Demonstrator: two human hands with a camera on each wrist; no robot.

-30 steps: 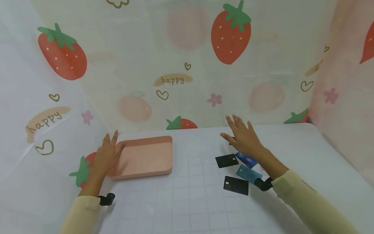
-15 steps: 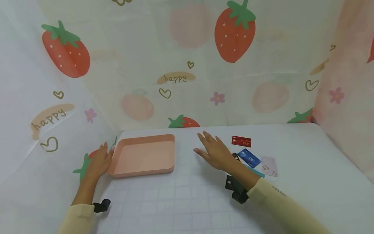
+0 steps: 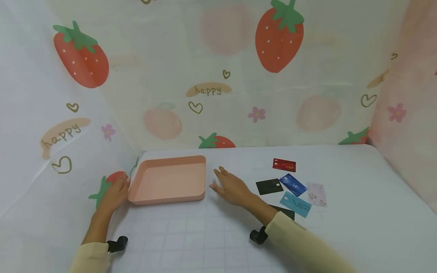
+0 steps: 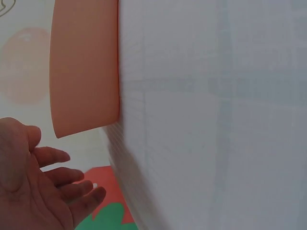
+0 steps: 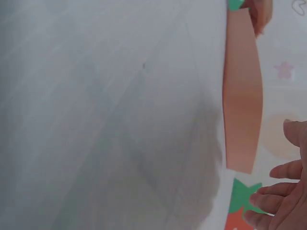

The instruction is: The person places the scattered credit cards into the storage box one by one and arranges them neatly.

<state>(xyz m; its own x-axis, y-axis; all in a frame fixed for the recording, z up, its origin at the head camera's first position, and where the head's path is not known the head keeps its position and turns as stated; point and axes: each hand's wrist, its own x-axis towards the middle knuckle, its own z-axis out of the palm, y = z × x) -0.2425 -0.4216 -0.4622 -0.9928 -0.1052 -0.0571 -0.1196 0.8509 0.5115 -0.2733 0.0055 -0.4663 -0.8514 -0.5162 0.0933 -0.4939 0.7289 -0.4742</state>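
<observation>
A shallow pink tray lies on the white table. At its left end is my left hand, fingers relaxed; in the left wrist view a small gap shows between this hand and the tray's wall. My right hand hovers just off the tray's right end, its fingers loosely extended and nothing in them. In the right wrist view those fingers stand apart from the tray.
Right of my right hand lie several cards: a red card, a black card, a blue card, a teal card and a pale pink card. Another black card is partly covered by my right forearm. A strawberry-print curtain hangs behind.
My right hand has moved left from above the cards to beside the tray, uncovering most of them. My left hand has drawn back from over the tray's left rim to its outer side.
</observation>
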